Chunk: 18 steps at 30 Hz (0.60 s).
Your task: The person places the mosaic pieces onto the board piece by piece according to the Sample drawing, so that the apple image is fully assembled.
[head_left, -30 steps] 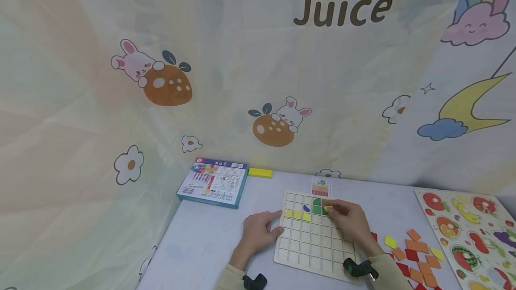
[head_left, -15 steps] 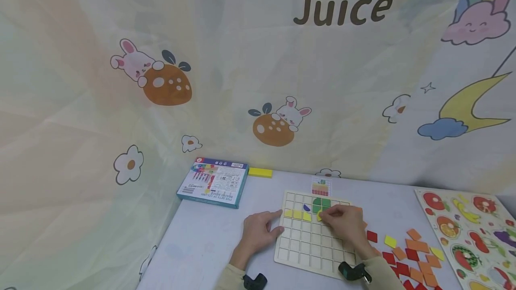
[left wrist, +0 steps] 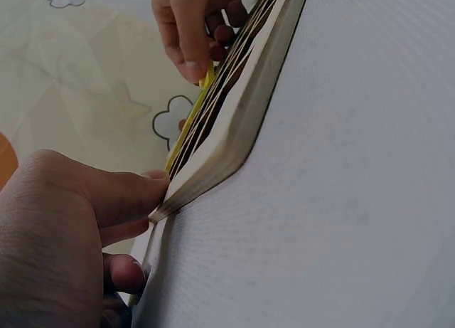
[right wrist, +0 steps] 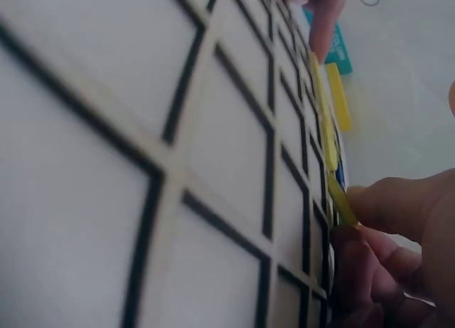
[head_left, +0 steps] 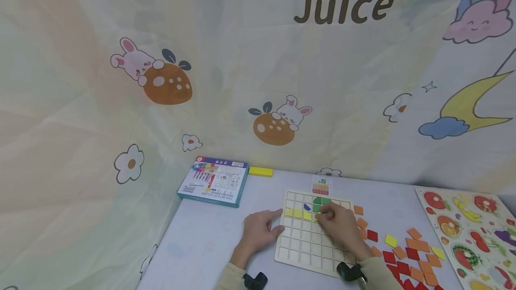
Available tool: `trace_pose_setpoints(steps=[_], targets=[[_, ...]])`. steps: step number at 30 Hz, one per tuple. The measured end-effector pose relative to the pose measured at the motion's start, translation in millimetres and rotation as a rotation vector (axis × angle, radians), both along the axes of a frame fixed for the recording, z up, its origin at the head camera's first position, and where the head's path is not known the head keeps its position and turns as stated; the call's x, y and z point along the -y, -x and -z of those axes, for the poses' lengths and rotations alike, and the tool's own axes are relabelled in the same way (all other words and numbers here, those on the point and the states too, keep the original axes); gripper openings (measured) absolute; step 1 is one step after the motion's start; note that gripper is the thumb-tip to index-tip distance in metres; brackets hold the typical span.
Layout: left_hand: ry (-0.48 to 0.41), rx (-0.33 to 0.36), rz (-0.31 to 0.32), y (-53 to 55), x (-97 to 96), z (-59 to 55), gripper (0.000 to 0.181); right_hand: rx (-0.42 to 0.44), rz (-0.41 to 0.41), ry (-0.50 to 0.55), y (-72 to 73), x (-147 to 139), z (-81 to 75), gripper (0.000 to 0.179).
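Observation:
A pale grid board (head_left: 295, 235) lies on the white table. My left hand (head_left: 260, 229) rests at its left edge, index finger and thumb apart and touching the rim. Between thumb and fingertips, my right hand (head_left: 342, 225) pinches a yellow square tile (right wrist: 343, 202), tilted close over a cell. It continues the line of yellow tiles (head_left: 298, 214) set in one row from the left edge. Above that row are green pieces (head_left: 317, 201), partly covered by the right hand, and a small blue half-round mark (head_left: 307, 207).
Loose orange, red and yellow tiles (head_left: 418, 245) are scattered right of the board. Beyond them lies a fruit puzzle board (head_left: 463, 232). A pattern card (head_left: 321, 186) sits behind the grid; a flat box (head_left: 215, 182) and a yellow block (head_left: 260, 172) are at the back left.
My right hand has carried the yellow tile left and toward me, from beside the green pieces down to the end of the yellow row. My left hand has stayed at the board's edge.

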<state>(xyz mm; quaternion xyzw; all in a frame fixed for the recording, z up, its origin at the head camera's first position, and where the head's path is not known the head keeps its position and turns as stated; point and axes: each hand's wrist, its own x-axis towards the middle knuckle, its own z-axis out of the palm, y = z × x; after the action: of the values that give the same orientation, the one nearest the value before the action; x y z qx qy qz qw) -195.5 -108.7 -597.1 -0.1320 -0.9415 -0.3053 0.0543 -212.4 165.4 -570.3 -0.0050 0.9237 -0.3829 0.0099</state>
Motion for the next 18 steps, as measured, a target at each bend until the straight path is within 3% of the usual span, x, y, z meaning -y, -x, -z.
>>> trace_pose_setpoints(steps=[5, 18], targets=[[0.001, -0.008, 0.004, 0.1, 0.1, 0.2, 0.047, 0.001, -0.036, -0.008, -0.6, -1.5, 0.5, 0.025], [0.003, -0.004, 0.013, 0.3, 1.8, 1.9, 0.048, 0.008, -0.094, 0.02, -6.7, -4.6, -6.8, 0.011]])
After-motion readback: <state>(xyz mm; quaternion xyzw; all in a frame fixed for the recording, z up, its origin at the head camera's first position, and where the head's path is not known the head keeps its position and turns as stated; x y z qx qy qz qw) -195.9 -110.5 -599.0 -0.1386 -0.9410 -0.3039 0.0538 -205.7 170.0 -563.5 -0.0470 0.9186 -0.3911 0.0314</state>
